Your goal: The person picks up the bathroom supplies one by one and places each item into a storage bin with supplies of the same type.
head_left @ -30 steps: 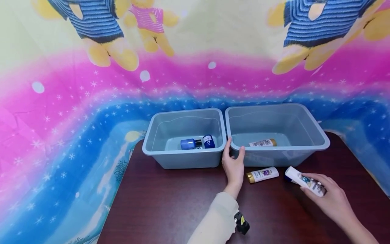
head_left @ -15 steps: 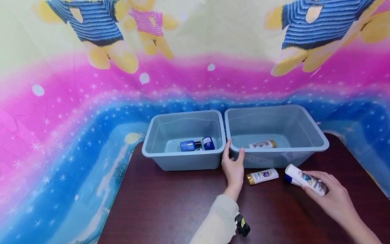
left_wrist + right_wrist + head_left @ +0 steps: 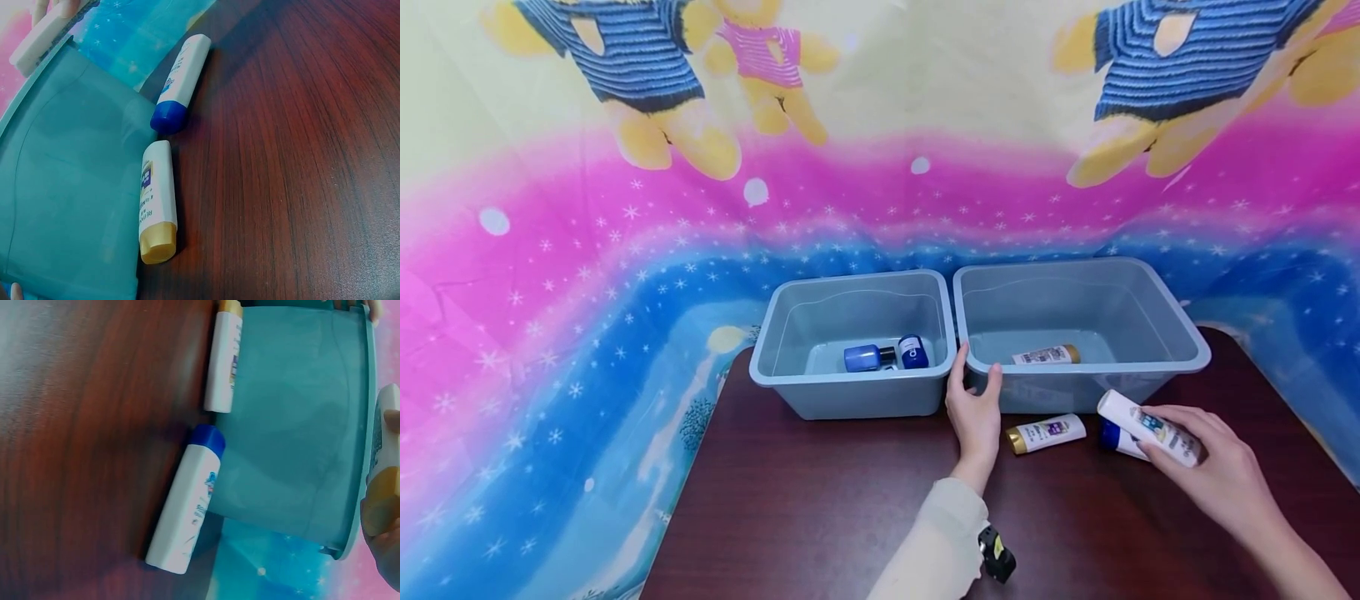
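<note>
My right hand (image 3: pixel 1217 475) grips a white shampoo bottle (image 3: pixel 1131 417), tilted, above the table in front of the right bin (image 3: pixel 1075 387). Its gold cap (image 3: pixel 382 494) shows in the right wrist view. Partly hidden below it lies a white bottle with a blue cap (image 3: pixel 1123 442), plain to see in the left wrist view. Left of that lies a white bottle with a gold cap (image 3: pixel 1047 433), close to the bin's front wall. My left hand (image 3: pixel 974 412) holds the near left corner of the right bin, index finger and thumb at its rim.
Inside the left bin (image 3: pixel 850 396) lie a blue bottle (image 3: pixel 861 358) and a dark blue container (image 3: pixel 913 352). A gold-capped bottle (image 3: pixel 1045 355) lies in the right bin. Both bins stand side by side at the back of the dark wooden table (image 3: pixel 820 500), before a printed cloth (image 3: pixel 887 192).
My right hand has raised the white shampoo bottle slightly, so more of the blue-capped bottle shows beneath. My left hand keeps its place at the bin's corner.
</note>
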Action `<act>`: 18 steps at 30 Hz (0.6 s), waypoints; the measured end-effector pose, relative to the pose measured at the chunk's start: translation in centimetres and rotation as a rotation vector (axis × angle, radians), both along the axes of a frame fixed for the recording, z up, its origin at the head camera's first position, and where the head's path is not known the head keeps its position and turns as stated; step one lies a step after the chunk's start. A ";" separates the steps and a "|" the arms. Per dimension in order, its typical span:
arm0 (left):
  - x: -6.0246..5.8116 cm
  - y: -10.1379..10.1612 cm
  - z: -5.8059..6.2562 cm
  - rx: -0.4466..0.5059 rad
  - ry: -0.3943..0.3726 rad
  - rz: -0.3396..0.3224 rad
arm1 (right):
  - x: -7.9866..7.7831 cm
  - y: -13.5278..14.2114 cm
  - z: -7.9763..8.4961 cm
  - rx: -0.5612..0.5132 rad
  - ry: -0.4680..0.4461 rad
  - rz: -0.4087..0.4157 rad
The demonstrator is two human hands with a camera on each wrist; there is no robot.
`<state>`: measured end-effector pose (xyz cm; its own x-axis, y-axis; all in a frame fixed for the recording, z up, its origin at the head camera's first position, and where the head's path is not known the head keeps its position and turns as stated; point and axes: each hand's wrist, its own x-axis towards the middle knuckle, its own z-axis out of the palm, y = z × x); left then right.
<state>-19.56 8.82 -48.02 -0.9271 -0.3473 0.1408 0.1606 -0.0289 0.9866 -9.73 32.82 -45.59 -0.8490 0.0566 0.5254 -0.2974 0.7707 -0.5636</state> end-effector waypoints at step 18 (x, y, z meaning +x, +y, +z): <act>-0.1 0.2 -0.1 -0.011 0.006 0.024 | -1.6 -0.1 2.6 -0.013 0.017 0.007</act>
<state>-19.63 8.98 -48.11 -0.9176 -0.3683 0.1498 0.1666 -0.0142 0.9859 -11.34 32.74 -43.02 -0.8404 0.0576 0.5389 -0.3121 0.7615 -0.5681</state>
